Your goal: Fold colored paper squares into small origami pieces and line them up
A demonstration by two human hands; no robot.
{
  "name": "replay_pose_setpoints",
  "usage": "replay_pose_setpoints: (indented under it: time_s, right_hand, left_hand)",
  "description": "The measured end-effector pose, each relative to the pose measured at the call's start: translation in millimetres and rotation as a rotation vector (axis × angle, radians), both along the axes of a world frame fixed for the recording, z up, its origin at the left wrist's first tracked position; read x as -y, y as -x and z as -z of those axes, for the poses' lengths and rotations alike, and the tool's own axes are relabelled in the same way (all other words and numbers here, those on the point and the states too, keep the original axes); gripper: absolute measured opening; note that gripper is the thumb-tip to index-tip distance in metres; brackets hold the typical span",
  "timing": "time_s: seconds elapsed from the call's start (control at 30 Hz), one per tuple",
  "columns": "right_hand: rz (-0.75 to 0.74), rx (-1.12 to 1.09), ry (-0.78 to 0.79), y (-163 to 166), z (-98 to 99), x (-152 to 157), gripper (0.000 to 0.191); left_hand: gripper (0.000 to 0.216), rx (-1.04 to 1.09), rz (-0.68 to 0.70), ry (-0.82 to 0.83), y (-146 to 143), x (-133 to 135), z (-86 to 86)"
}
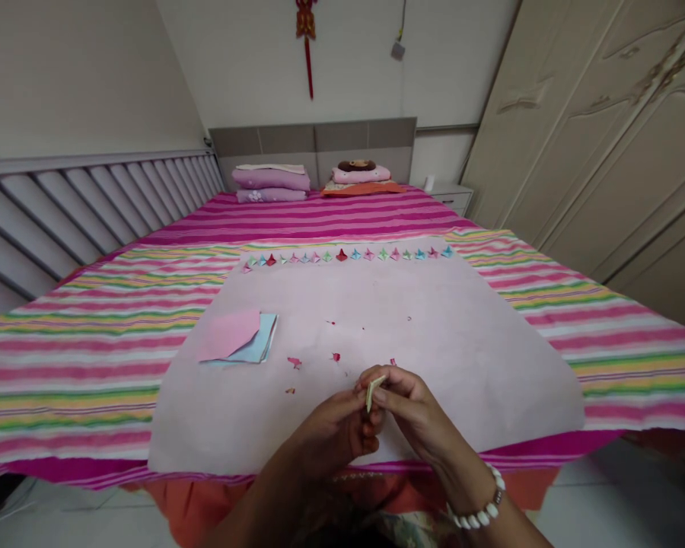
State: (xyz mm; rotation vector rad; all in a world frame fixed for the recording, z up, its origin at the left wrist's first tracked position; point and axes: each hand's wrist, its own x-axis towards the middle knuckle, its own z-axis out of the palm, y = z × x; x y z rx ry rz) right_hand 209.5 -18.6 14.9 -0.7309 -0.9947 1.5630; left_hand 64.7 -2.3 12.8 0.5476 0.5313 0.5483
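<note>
Folded pale-yellow paper, one small piece: held up between the two hands, just above the near part of a whitish sheet. Left hand: thumb and fingertips closed on the left side of the paper, remaining fingers curled beneath. Right hand: thumb pressed to the paper's right side, forefinger behind it, grip closed; a bracelet of chunky white beads with a brown section at the wrist. Red paper scraps, several, small and irregular: scattered on the sheet beyond the hands, apart from one another. Paper stack, well to the left of the hands: one pink sheet on top, set askew, over blue paper. Folded paper ornaments, small and pointed, in red, pink, blue and green: one row along the sheet's far edge. Striped bedcover, pink, white, yellow and green: under the sheet and out to both sides. Folded lilac bedding, left, and a pink folded pile, right: both before a grey headboard. Cream wardrobe, panelled: along the right side.
</note>
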Motion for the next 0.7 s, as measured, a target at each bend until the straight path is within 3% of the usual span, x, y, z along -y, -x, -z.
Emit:
replay_pose_setpoints:
  time_s: [0.13, 0.2, 0.3, 0.5, 0.7]
  right_hand:
    - [0.008, 0.032, -0.019, -4, 1.0, -3, 0.016]
    - [0.085, 0.104, -0.015, -6, 1.8, -4, 0.018]
    - [0.151, 0.194, 0.033, -8, 2.0, -5, 0.02]
    - [0.148, 0.19, 0.065, 0, 1.3, -8, 0.023]
    - [0.227, 0.111, 0.059, -1, 3.2, -7, 0.023]
  left_hand:
    - [0.033, -0.32, 0.029, -0.259, 7, -7, -2.0]
    - [0.027, -0.488, -0.074, -0.407, 14, -12, -5.2]
    - [0.021, -0.553, -0.279, -0.533, 21, -17, -11.9]
    - [0.019, -0.5, -0.261, -0.667, 17, -13, -22.0]
    - [0.018, -0.502, -0.344, -0.572, 10, -12, -19.9]
